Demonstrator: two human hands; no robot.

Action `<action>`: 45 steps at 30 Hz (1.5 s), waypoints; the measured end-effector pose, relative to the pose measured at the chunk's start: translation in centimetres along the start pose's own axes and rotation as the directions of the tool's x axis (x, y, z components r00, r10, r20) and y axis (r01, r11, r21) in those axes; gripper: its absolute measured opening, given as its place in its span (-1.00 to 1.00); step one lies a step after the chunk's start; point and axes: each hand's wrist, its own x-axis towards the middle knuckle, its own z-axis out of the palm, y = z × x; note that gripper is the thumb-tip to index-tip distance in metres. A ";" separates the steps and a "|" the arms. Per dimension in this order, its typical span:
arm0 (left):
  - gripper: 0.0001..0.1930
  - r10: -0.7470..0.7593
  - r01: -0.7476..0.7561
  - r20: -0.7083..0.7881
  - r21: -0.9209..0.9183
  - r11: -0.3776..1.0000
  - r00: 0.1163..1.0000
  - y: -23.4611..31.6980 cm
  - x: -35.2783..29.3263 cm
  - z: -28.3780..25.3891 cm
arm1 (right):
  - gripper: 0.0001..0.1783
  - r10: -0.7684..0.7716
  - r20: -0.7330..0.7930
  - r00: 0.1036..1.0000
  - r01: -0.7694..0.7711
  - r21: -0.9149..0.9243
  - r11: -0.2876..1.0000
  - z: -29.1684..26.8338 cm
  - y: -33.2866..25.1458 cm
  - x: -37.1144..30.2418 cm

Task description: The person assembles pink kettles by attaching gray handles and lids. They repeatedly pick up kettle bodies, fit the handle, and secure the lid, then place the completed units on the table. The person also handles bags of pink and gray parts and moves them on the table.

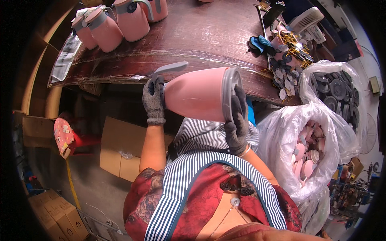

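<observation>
The pink jug lay sideways between the left hand, clasped near its handle, and the right hand, clasped on its grey end. Working that end seemed in hand; the next move called for steady support. Beyond the left hand stood other jugs.

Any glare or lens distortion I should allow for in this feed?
Head view: black corners, tabletop edge bowed by the fisheye; head view: pale sheen on the tabletop, glints on the front plastic bag, dark shadow beneath the table; pink jug fairly sharp.
</observation>
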 end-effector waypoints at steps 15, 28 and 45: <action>-0.76 0.609 -0.583 -0.011 0.273 0.765 0.793 10.4 -5.4 3.5 | 0.03 0.241 -0.086 0.967 -0.238 0.041 0.970 -5.6 -0.2 2.0; -0.76 0.432 -0.424 0.115 0.525 0.738 0.894 11.4 -5.1 4.1 | -0.07 0.381 0.104 0.919 -0.390 0.392 0.833 -4.1 4.4 -0.3; -0.66 0.661 -0.598 0.727 0.616 -0.512 0.183 13.6 22.6 0.6 | -0.41 0.811 0.572 0.120 -0.616 0.684 -0.391 -2.6 6.7 -3.1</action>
